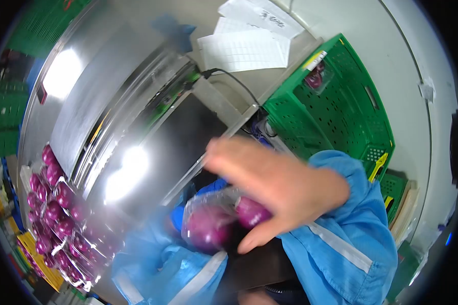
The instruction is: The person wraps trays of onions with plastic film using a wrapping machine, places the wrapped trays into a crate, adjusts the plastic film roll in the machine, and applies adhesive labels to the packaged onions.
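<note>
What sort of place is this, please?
Probably a produce packing station: red onions in clear plastic wrap heaped on a metal surface, and a green perforated crate holding another pack.

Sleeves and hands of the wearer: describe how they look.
The left sleeve and right sleeve are light blue, loose and wrinkled, each with a pale grey band. The right hand is blurred and wears no glove. A bright blue patch shows beyond the left sleeve; whether it is a glove I cannot tell.
</note>
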Tool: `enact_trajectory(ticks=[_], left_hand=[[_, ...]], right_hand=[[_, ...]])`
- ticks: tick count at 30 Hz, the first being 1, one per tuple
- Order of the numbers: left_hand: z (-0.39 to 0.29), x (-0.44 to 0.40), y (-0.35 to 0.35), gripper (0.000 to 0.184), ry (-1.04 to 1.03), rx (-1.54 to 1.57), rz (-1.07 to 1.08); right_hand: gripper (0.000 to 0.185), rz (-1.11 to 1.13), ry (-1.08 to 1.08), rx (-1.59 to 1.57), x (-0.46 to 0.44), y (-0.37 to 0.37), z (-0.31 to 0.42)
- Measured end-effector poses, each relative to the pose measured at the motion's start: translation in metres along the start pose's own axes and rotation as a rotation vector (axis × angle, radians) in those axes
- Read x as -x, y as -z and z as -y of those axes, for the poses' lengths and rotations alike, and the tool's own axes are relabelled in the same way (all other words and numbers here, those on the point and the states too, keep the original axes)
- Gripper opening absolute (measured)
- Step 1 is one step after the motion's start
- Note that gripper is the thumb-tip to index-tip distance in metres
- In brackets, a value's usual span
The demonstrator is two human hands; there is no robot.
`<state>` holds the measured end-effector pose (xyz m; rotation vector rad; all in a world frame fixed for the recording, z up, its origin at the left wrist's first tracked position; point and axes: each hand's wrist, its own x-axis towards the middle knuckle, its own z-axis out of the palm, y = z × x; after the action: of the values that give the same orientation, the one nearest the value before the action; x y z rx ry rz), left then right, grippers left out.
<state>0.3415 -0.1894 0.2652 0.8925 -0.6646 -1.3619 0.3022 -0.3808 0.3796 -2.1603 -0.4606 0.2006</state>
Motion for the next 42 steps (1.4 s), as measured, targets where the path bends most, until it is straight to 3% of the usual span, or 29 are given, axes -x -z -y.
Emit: enact_trajectory(ticks=[2,4,6,7,10,11,12,16,19,22,24,25,26,27,30,31,32,33,34,36,38,40,41,42], left_hand=[[0.017,-0.015,0.003,0.07,0.105,0.049,-0.033],[0.034,-0.025,0.005,0.071,0.201,0.089,-0.073],[0.042,-0.03,0.007,0.073,0.267,0.119,-0.108],[0.041,-0.035,0.009,0.074,0.293,0.141,-0.119],[0.016,-0.046,0.016,0.077,0.404,0.328,-0.116],[0.001,-0.053,0.017,0.077,0.47,0.468,-0.091],[-0.012,-0.059,0.015,0.078,0.536,0.608,-0.065],[0.002,-0.05,0.049,0.066,0.459,0.191,-0.385],[-0.007,-0.044,0.039,0.058,0.035,-0.342,-0.761],[-0.028,-0.032,0.023,0.058,-0.112,-0.926,-0.915],[-0.022,-0.014,0.029,0.054,-0.212,-0.902,-0.856],[-0.024,-0.007,0.026,0.05,-0.14,-0.863,-0.795],[-0.026,0.0,0.021,0.048,-0.06,-0.821,-0.738],[-0.018,-0.005,0.019,0.043,-0.199,-0.795,-0.675],[-0.031,0.001,0.007,0.037,0.313,-0.454,-0.538],[-0.03,0.004,0.006,0.035,0.469,-0.352,-0.517],[-0.024,0.008,0.003,0.031,0.49,-0.368,-0.518],[-0.019,0.012,0.001,0.028,0.511,-0.385,-0.518],[-0.013,0.015,-0.002,0.025,0.532,-0.401,-0.518],[-0.006,0.026,-0.005,0.024,0.583,-0.388,-0.508],[0.002,0.045,-0.005,0.021,0.674,-0.442,-0.504],[0.014,0.063,-0.004,0.02,0.692,-0.494,-0.44],[0.018,0.069,-0.007,0.019,0.731,-0.446,-0.463],[0.022,0.073,-0.011,0.02,0.684,-0.54,-0.437]], right_hand=[[0.078,0.077,-0.158,-0.055,0.008,-0.046,-0.01],[0.074,0.19,-0.368,-0.421,0.012,-0.02,-0.034],[0.058,-0.043,-0.338,-0.547,0.04,-0.026,-0.071],[0.048,-0.295,-0.36,-0.791,0.056,-0.037,-0.087],[0.052,-0.855,-0.537,-1.17,0.093,-0.026,-0.128],[0.062,-1.111,-0.642,-1.437,0.102,-0.012,-0.126],[0.069,-1.21,-0.554,-1.193,0.113,0.001,-0.128],[0.072,-1.537,-0.585,-1.013,0.213,0.053,-0.2],[0.07,-1.804,-0.887,-0.726,0.286,0.066,-0.28],[0.075,-1.845,-1.176,-0.601,0.336,0.058,-0.352],[0.08,-1.852,-1.371,-0.679,0.341,0.052,-0.382],[0.088,-1.85,-1.411,-0.654,0.343,0.05,-0.398],[0.092,-1.833,-1.365,-0.692,0.346,0.053,-0.414],[0.096,-1.804,-1.324,-0.734,0.352,0.058,-0.435],[0.102,-1.597,-1.109,-0.895,0.338,0.061,-0.463],[0.094,-1.564,-1.177,-0.895,0.339,0.068,-0.48],[0.086,-1.539,-1.24,-0.884,0.345,0.077,-0.496],[0.081,-1.261,-1.631,-0.213,0.35,0.092,-0.49],[0.076,-0.887,-1.848,0.483,0.346,0.113,-0.472],[0.054,-1.132,-1.174,0.874,0.329,0.135,-0.415],[0.036,-1.395,-0.552,0.205,0.22,0.125,-0.289],[0.023,-1.046,-0.495,-0.124,0.121,0.081,-0.157],[0.019,-0.822,-0.363,-0.246,0.098,0.041,-0.123],[0.018,-0.516,0.031,-0.217,0.07,0.005,-0.104]])
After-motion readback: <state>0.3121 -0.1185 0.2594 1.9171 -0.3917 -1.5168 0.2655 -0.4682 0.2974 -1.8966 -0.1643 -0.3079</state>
